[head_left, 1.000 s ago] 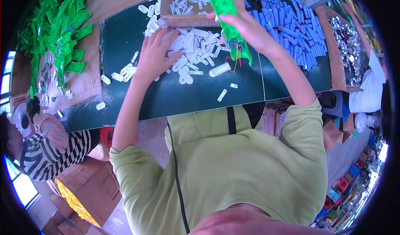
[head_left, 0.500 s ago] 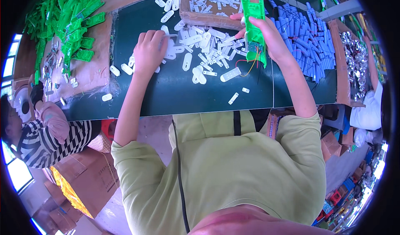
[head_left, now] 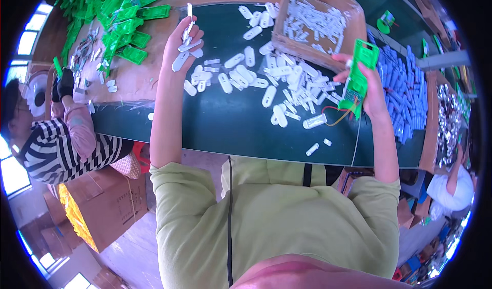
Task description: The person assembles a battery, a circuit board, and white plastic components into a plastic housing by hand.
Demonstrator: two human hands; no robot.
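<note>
The left hand (head_left: 178, 42) had its grip wrapped round several white pieces (head_left: 180, 62) above the worktop (head_left: 225, 130); the right hand (head_left: 374, 90) had its grip around a green casing (head_left: 363, 68) (thin wires (head_left: 339, 121) trailed from its lower end), near a cardboard box (head_left: 302, 52).

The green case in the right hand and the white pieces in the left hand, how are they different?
The green case is bright green; the white pieces are white.
The green case is bigger than any of the white pieces.
There is one green case but several white pieces.
Both are held up: the green case in the right hand, the white pieces in the left hand.
</note>
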